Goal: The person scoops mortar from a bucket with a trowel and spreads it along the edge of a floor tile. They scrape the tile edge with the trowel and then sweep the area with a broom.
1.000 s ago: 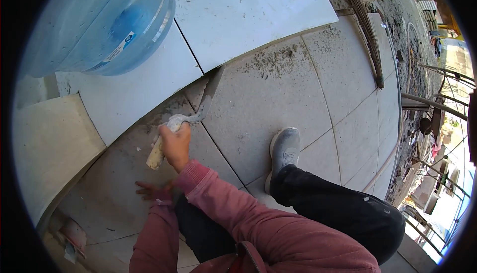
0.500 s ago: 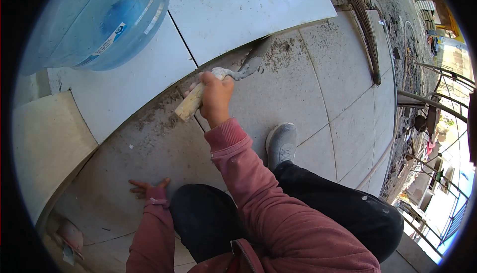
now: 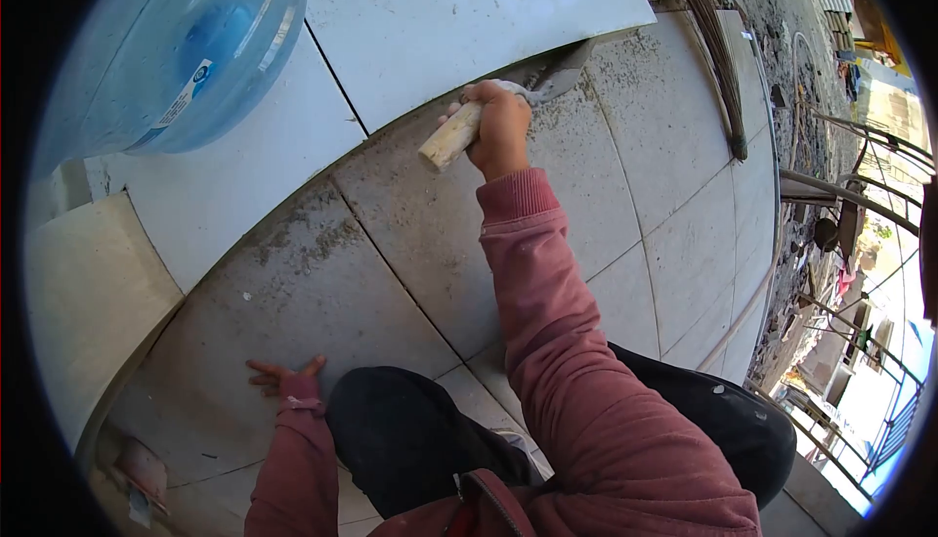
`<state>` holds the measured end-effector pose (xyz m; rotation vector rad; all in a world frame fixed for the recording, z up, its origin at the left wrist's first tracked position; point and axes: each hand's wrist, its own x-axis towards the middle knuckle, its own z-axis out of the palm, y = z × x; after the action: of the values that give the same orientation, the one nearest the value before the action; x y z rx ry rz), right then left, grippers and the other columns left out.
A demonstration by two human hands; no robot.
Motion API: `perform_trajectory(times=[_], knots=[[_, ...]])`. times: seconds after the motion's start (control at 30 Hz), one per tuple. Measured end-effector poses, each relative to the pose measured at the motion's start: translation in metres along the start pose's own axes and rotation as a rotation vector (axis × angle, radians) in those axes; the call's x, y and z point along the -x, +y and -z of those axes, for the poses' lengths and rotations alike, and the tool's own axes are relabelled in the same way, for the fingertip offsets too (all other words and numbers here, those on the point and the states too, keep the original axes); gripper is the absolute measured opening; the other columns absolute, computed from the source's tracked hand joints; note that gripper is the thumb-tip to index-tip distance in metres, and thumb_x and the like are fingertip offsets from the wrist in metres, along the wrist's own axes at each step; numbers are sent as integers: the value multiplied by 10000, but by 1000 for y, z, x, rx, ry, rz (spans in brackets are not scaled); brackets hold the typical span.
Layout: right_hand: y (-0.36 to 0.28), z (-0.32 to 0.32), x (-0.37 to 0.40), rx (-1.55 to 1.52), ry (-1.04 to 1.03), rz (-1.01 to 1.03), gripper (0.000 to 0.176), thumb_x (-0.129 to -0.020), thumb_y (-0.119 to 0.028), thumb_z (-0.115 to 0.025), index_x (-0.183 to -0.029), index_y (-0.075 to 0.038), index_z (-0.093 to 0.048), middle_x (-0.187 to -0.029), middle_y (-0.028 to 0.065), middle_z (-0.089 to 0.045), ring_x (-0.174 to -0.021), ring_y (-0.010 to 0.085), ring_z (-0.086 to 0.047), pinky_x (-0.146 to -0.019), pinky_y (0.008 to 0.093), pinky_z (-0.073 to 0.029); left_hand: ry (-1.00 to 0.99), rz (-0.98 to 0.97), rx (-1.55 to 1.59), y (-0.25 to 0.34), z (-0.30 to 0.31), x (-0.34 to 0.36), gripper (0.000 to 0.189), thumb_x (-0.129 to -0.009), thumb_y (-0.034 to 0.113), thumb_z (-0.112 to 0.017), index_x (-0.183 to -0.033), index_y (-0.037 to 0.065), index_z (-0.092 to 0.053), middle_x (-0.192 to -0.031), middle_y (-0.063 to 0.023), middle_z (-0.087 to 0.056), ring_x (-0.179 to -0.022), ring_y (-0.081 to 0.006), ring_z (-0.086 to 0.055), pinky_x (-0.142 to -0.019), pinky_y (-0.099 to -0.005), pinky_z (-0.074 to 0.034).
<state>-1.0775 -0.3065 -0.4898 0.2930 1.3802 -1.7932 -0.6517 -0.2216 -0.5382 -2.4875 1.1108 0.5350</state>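
My right hand (image 3: 502, 128) is closed around the pale wooden handle of a trowel (image 3: 451, 142). Its grey metal blade reaches away to the right, partly tucked beneath the overhanging edge of the white tiled ledge (image 3: 469, 9). Dark crumbs of dirt lie on the floor tiles (image 3: 430, 234) along that edge. Low on the left, my left hand (image 3: 283, 378) rests flat on the floor with its fingers spread, holding nothing, beside my bent knee.
A large clear blue water bottle (image 3: 230, 58) stands on the ledge at upper left. A bundle of thin sticks, like a broom (image 3: 718, 58), lies at upper right. Past the floor's right edge are rubble and metal bars (image 3: 850, 207). A brick-like piece (image 3: 142, 469) sits at lower left.
My right hand has moved up and to the right along the ledge with the trowel, and the blade has gone farther right. My left hand stays in place on the floor.
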Motion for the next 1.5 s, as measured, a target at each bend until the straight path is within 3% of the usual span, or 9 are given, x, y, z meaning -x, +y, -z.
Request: perform_trajectory(times=[0.27,0.4,0.6,0.8,0.97,1.13,1.23,1.33,1.5], knots=[[24,-10,37,-26,42,-5,136,-658,50,-476,-772,28,-405,-634,115,-456,-473,240,-518,-404,416,-471,-36,6,-17,4,3,0,1331,-454,310,-834,-1359,225,140,-1416,-213,75,-1279,-458,-1,-1024,-542,-105],[-75,31,-51,-22,9,-86,78,-699,-18,-444,-764,3,-408,-668,106,-434,-556,208,-482,-499,365,-479,-43,-68,108,-4,4,2,1340,-451,316,-833,-1356,224,151,-1415,-213,86,-1280,-456,-2,-1025,-540,-98],[0,2,22,-30,21,-13,155,-666,46,-459,-803,41,-387,-685,138,-465,-521,248,-518,-451,437,-486,-54,-5,-10,2,7,2,1327,-463,295,-829,-1358,215,149,-1413,-216,98,-1279,-460,6,-1022,-539,-98],[-64,38,-47,-35,-59,-72,72,-686,-18,-434,-750,-7,-403,-707,93,-437,-566,195,-484,-519,352,-482,-57,-67,93,0,8,6,1321,-473,286,-824,-1355,212,156,-1408,-228,97,-1276,-466,11,-1020,-546,-90],[-32,22,-2,38,-30,-66,105,-674,-5,-447,-765,-10,-393,-711,110,-431,-558,202,-479,-489,368,-462,-65,-47,62,0,5,5,1312,-478,289,-820,-1357,212,151,-1400,-249,97,-1272,-473,18,-1019,-545,-90],[-100,76,-84,-42,-73,-77,98,-696,-40,-441,-773,3,-398,-653,97,-435,-530,215,-480,-514,382,-477,-64,-81,135,-1,10,6,1319,-470,279,-824,-1356,218,152,-1400,-251,96,-1274,-469,19,-1021,-544,-83],[-109,71,-64,-165,-149,-212,106,-683,-33,-445,-775,-2,-401,-654,101,-435,-531,211,-479,-508,382,-474,-50,-80,141,-1,10,11,1321,-469,268,-825,-1355,223,152,-1402,-247,93,-1275,-468,15,-1021,-544,-89],[-44,39,-18,-2,-60,-80,171,-653,10,-452,-791,-68,-388,-714,102,-436,-553,217,-479,-490,386,-467,-42,-57,111,6,6,4,1303,-485,273,-818,-1356,223,150,-1401,-251,90,-1274,-469,12,-1018,-549,-96],[-40,44,-38,12,-53,-119,113,-667,-27,-470,-760,-28,-406,-726,97,-440,-584,206,-483,-529,387,-466,-59,-70,116,-3,7,8,1323,-473,271,-827,-1352,237,162,-1405,-238,91,-1282,-449,10,-1021,-548,-99]])
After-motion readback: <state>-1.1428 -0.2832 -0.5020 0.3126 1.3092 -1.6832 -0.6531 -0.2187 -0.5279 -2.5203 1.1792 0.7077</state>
